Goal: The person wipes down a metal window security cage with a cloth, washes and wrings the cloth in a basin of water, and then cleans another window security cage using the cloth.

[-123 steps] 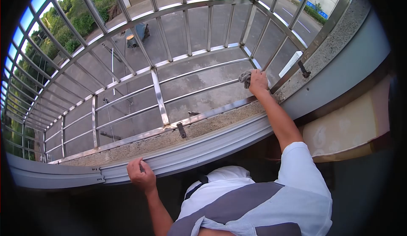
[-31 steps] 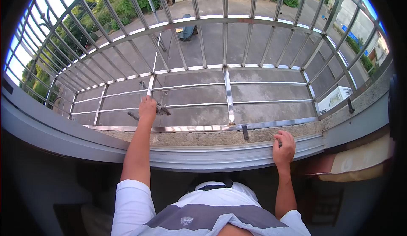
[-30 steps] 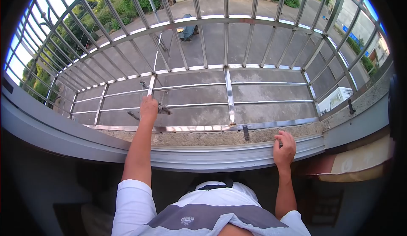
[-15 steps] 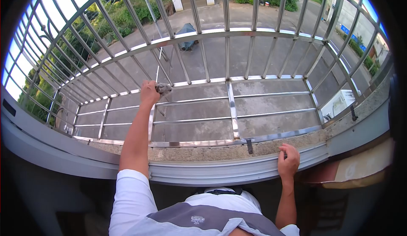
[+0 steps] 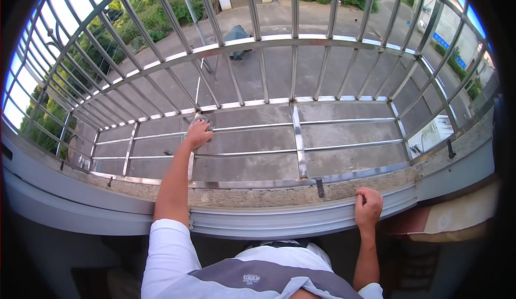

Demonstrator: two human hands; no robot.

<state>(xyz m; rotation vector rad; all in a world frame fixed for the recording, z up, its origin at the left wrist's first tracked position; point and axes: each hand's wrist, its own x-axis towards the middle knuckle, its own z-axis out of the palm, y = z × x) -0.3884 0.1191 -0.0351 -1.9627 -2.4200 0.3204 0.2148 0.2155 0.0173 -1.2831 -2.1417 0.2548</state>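
My left hand [image 5: 200,133] reaches out past the window sill, its fingers closed on a crumpled, dirty grey rag [image 5: 190,123]. Much of the rag is covered by the hand. It is pressed against the metal cross bar [image 5: 192,162] of the cage floor, close to where that bar meets the lengthwise rails. My right hand [image 5: 368,209] is curled at the window frame [image 5: 301,213], by the rough stone sill [image 5: 258,196]. A small dark thing shows between its thumb and fingers, too little of it to name.
A stainless steel window cage [image 5: 333,42] curves around in front, with upright bars and open gaps in its floor. Dark metal brackets [image 5: 320,188] stick up from the sill. Far below lies a concrete yard with a covered object [image 5: 237,41]. A white box-shaped unit [image 5: 431,136] is at the right.
My left hand has drawn the rag back from the outer rail, nearer to me, onto the cross bar. The right hand stays almost where it was; the view has shifted slightly.
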